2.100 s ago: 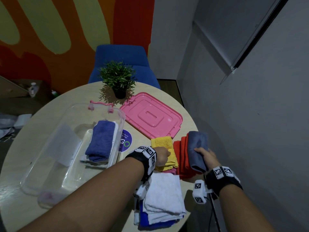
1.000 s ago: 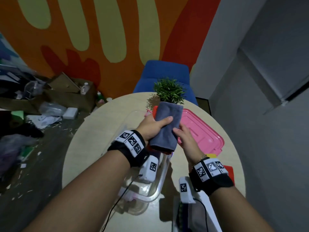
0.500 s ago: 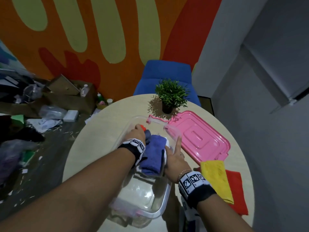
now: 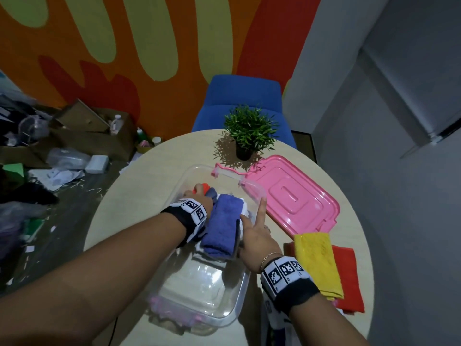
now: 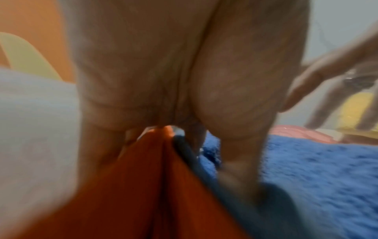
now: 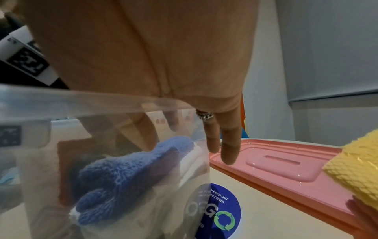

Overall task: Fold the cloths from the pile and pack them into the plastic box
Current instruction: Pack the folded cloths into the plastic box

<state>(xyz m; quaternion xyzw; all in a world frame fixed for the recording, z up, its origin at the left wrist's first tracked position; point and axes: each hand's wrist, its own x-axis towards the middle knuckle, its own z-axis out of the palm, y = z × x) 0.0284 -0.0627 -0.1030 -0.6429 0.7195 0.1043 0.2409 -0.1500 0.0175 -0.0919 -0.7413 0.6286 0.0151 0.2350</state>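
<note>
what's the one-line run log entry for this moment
stage: packing | left hand: grips red and grey cloths in plastic box | right hand: fingers straight, at blue cloth | lid: off

both forearms reach forward and down, tagged bands on both wrists. left hand (image 4: 199,196) fingers curled, clamping folded fabric. right hand (image 4: 254,233) spread flat, fingers (image 6: 230,145) straight and pointing down, ring on one.

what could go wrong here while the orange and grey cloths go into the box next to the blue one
1. The left hand is wedging the orange cloth and grey cloth beside the blue cloth; the folds may bunch up.
2. The pushing could tip or slide the clear plastic box, steadied only by the right hand.
</note>
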